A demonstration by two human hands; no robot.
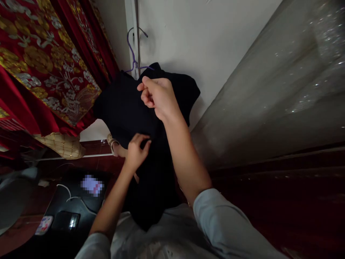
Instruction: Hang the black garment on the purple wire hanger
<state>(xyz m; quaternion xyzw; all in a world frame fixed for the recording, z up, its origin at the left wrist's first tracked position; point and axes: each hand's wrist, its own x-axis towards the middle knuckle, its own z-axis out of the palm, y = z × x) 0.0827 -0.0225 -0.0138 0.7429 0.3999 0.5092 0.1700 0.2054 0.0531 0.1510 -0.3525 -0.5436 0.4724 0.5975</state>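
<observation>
Our curled right hand (159, 94) and loosely bent left hand (137, 150), holds unclear, could tug the black garment (126, 104) off its far hanger (133, 54).

A purple hanger (133, 54), its hook at a white upright (136, 21), carries a black garment (124, 104) by the shoulders; the exact point of support cannot be determined. At lower left, a black table (59, 204) bears a device with a lit screen (92, 185), content blurred, a white cable (69, 193), a dark glossy device (65, 221) and, near its edge, a pale patterned item (44, 225).
</observation>
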